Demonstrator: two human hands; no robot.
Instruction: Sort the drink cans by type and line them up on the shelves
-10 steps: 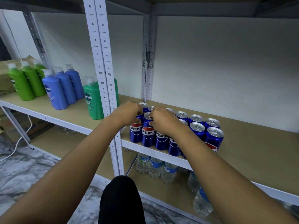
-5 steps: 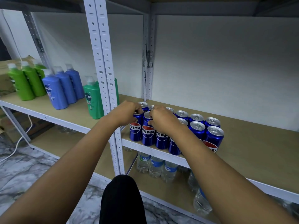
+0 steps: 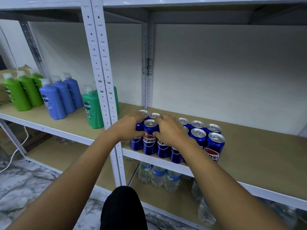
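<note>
Several blue Pepsi cans (image 3: 214,146) stand in rows at the left end of the wooden shelf (image 3: 259,156). My left hand (image 3: 127,127) wraps the leftmost front can (image 3: 137,143), its thumb touching the second can (image 3: 149,138). My right hand (image 3: 171,130) lies over the cans just to the right, fingers curled on the third front can (image 3: 163,148) and thumb against the second can. The second can shows between both hands, its label facing me. Cans under my hands are partly hidden.
White perforated uprights (image 3: 106,97) divide the shelving bays. Green (image 3: 16,95) and blue shampoo bottles (image 3: 53,102) stand on the left shelf. Water bottles (image 3: 157,176) sit on the shelf below. The shelf's right part is bare board. My dark knee (image 3: 123,208) is low centre.
Both hands have stayed on the left front cans, with fingers shifting slightly around them. The camera has tilted a little, so the shelf sits lower in view.
</note>
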